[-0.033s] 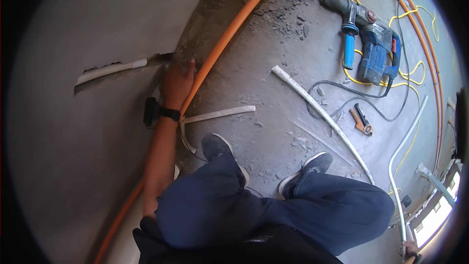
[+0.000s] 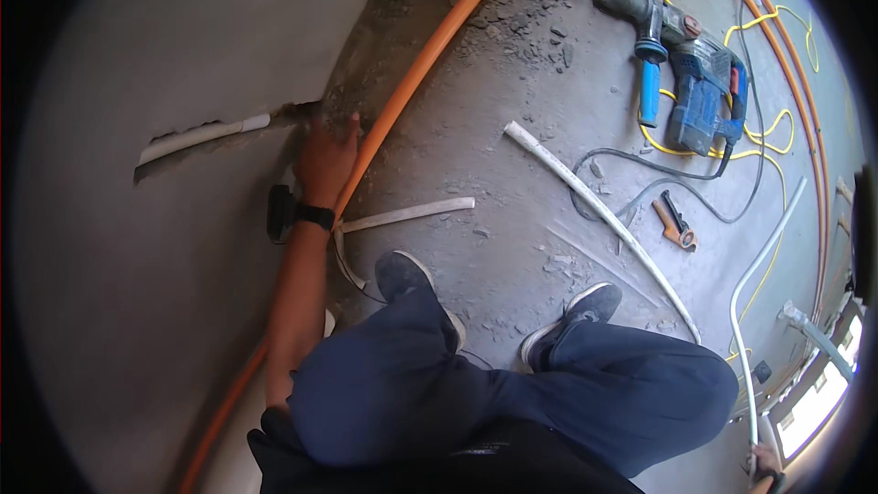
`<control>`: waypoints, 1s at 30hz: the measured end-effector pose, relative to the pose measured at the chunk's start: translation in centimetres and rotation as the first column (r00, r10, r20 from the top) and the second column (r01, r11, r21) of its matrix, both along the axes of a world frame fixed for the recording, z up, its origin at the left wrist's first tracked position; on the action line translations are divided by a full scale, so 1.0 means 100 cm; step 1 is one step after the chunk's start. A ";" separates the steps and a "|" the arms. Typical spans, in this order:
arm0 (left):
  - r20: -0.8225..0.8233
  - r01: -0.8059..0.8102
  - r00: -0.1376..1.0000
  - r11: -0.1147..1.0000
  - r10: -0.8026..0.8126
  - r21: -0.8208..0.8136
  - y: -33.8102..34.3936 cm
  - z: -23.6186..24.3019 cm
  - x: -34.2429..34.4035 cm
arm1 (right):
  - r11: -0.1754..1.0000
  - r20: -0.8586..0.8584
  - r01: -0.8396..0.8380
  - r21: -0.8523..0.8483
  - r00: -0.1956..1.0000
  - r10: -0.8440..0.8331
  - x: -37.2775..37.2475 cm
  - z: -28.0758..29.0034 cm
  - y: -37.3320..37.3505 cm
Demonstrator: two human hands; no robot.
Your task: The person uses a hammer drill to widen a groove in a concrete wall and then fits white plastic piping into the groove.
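My left hand (image 2: 327, 163), with a black strap at the wrist, reaches down to the foot of the wall, close beside an orange pipe (image 2: 422, 64). One digit sticks up; the other fingers are hidden against the dark corner. Just left of it, a white pipe (image 2: 203, 135) lies in a broken slot in the wall. At the far lower right, my right hand (image 2: 765, 463) is closed around a long, thin, slightly bent white pipe (image 2: 739, 311), which points away from me.
A blue rotary hammer (image 2: 700, 96) lies at the upper right among yellow cable (image 2: 777, 160) and rubble (image 2: 526, 23). An orange-handled tool (image 2: 677, 224), a loose white pipe (image 2: 613, 220) and a shorter pale strip (image 2: 412, 212) lie on the floor. Orange pipes (image 2: 805, 101) run along the right.
The view has shifted slightly, moving most floor things a little left. My right hand has risen slightly, and its pipe's far end has moved a little right. The left hand stays at the wall's foot.
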State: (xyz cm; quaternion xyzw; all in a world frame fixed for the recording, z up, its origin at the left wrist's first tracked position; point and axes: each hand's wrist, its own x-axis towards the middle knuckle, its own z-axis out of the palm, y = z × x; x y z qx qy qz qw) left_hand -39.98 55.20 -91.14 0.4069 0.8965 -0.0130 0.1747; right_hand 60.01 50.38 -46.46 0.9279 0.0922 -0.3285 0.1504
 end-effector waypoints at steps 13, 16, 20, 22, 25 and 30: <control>0.136 0.084 0.983 0.960 -0.124 0.266 -0.006 0.014 0.009 | 0.949 0.079 -0.161 0.273 0.986 0.144 0.021 -0.169 -0.056; 0.188 0.030 0.976 0.928 -0.107 0.371 -0.048 0.000 -0.021 | 0.966 -0.026 -0.232 0.116 0.971 0.237 0.052 -0.212 -0.055; 0.157 -0.033 0.988 0.972 -0.004 0.234 0.000 0.040 0.060 | 0.480 0.130 -0.777 -0.407 0.470 0.873 0.085 -0.224 -0.013; 0.230 0.065 0.961 0.933 -0.154 0.354 0.011 0.046 0.082 | 0.498 0.295 -0.863 0.086 0.500 0.815 0.052 -0.252 0.059; 0.304 0.166 0.904 0.901 -0.302 0.401 0.018 0.090 0.119 | 0.315 0.322 -0.836 0.449 0.480 0.816 -0.157 -0.302 0.208; 0.483 0.160 0.752 0.835 -0.449 0.527 -0.005 0.071 0.139 | 0.206 0.210 -0.645 0.736 0.506 0.836 -0.286 -0.374 0.364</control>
